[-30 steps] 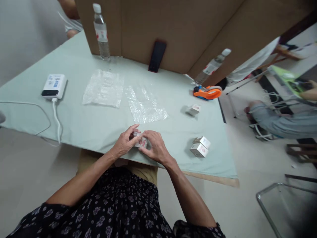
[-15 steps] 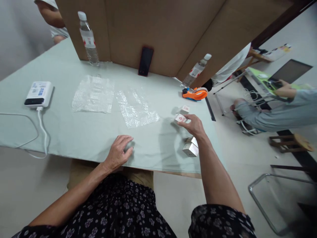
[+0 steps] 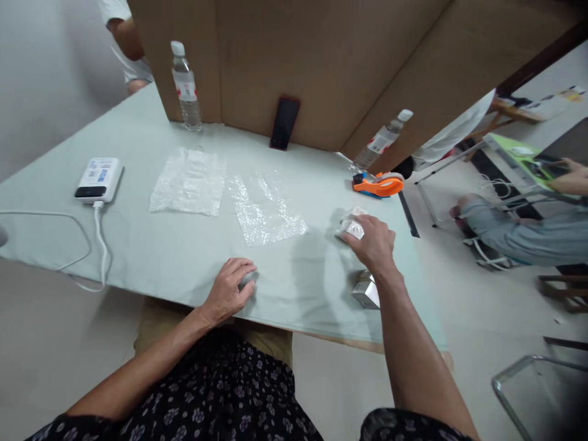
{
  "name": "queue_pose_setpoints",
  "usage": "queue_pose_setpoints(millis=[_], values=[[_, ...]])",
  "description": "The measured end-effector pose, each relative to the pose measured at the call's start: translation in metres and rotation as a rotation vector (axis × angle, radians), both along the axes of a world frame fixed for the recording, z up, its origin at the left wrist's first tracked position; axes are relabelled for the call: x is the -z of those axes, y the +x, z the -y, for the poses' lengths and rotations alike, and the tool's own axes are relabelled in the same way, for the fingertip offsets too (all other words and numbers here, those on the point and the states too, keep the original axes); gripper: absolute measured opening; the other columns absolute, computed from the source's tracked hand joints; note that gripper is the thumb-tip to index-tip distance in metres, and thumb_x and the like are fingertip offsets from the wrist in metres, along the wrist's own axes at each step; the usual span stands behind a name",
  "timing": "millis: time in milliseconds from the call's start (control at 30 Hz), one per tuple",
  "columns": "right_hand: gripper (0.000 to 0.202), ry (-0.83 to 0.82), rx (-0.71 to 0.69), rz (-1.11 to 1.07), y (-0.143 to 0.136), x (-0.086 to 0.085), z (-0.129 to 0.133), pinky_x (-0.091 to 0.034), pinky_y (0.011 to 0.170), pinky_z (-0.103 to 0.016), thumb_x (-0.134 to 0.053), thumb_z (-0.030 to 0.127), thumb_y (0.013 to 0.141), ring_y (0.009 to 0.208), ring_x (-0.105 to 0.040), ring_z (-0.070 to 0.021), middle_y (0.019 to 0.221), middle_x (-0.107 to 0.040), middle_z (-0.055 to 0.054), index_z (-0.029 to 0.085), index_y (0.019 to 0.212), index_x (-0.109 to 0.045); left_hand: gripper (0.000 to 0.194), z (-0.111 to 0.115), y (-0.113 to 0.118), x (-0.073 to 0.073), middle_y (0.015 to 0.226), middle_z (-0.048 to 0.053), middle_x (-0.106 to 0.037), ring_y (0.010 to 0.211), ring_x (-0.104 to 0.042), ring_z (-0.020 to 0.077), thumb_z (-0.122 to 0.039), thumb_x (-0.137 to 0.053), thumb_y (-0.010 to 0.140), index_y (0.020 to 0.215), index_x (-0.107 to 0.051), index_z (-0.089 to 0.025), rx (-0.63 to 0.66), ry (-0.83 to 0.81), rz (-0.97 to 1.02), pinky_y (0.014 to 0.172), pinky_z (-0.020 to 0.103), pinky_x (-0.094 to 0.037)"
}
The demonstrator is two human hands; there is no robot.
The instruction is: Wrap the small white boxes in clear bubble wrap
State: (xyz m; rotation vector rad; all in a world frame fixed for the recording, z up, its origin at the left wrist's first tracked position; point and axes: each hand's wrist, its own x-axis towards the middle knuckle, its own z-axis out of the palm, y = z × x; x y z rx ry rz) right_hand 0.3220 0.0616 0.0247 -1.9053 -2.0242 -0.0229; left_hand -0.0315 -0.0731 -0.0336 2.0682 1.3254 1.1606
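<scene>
My right hand (image 3: 375, 242) is closed round a small white box (image 3: 354, 229) at the right of the table. Just behind it, partly covered by the fingers, is a second small white box (image 3: 357, 212). Two more small boxes (image 3: 366, 294) stand together beside my right wrist, which hides part of them. My left hand (image 3: 231, 286) rests on the near part of the table with curved fingers, thumb apart, and holds nothing. Two sheets of clear bubble wrap lie flat beyond it: a left sheet (image 3: 188, 184) and a right sheet (image 3: 267, 213).
An orange tape dispenser (image 3: 379, 185) lies at the right edge by a leaning water bottle (image 3: 382, 144). A phone (image 3: 284, 122) leans on the cardboard screen (image 3: 316, 67). Another bottle (image 3: 186, 92) stands left, and a white power bank (image 3: 98, 179) trails a cable. People sit nearby.
The whole view has shifted, so things appear further right and lower. My right hand has turned more over the small box, its fingers nearer the box behind. My left hand stays on the table.
</scene>
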Motion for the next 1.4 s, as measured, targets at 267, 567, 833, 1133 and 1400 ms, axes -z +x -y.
queue_pose_setpoints(millis=[267,567,833,1133,1400], values=[[0.031,-0.188,-0.426,0.192,-0.129,0.020,0.019,-0.038,0.090,-0.040,-0.058,0.021,0.090,0.113,-0.057,-0.0288,0.129,-0.065,-0.011,0.022,0.120,-0.067,0.027,0.001,-0.001,-0.003,0.113,0.011,-0.066,0.108,-0.060,0.0246,-0.013,-0.058,0.083,0.109,-0.066,-0.018,-0.028,-0.004,0.019,0.095,0.046,-0.053],[0.022,-0.139,-0.390,0.223,-0.137,0.023,0.085,-0.033,0.084,-0.038,-0.054,0.022,0.094,0.098,-0.057,-0.0257,0.114,-0.069,-0.010,0.020,0.111,-0.068,0.037,-0.029,0.006,-0.026,0.139,0.015,-0.054,0.135,-0.044,0.0326,-0.023,-0.061,0.086,0.122,-0.061,-0.018,0.009,0.076,-0.264,0.112,0.051,-0.039],[0.027,-0.125,-0.329,0.438,-0.117,0.018,0.031,-0.029,0.083,-0.040,-0.047,0.012,0.093,0.102,-0.055,-0.0280,0.118,-0.067,-0.015,0.016,0.103,-0.072,0.022,-0.078,0.008,-0.015,0.098,0.013,-0.068,0.100,-0.058,0.0285,-0.004,-0.051,0.080,0.089,-0.067,-0.017,-0.058,-0.019,-0.601,0.086,0.044,-0.043],[0.018,-0.079,-0.430,0.363,-0.123,-0.001,0.081,-0.030,0.083,-0.039,-0.051,0.012,0.089,0.090,-0.057,-0.0250,0.093,-0.071,-0.012,0.016,0.088,-0.068,0.018,-0.047,-0.027,-0.028,0.092,0.011,-0.067,0.093,-0.058,0.0263,-0.007,-0.051,0.083,0.083,-0.065,-0.017,0.038,0.110,-0.527,0.085,0.042,-0.045],[0.017,-0.323,-0.500,-0.212,-0.107,-0.002,0.142,-0.044,0.084,-0.039,-0.057,0.036,0.093,0.087,-0.067,-0.0216,0.097,-0.075,-0.004,0.023,0.092,-0.069,0.021,0.034,-0.066,-0.029,0.114,0.009,-0.068,0.112,-0.059,0.0278,-0.016,-0.061,0.078,0.097,-0.065,-0.020,0.206,-0.019,-0.318,0.099,0.046,-0.048]])
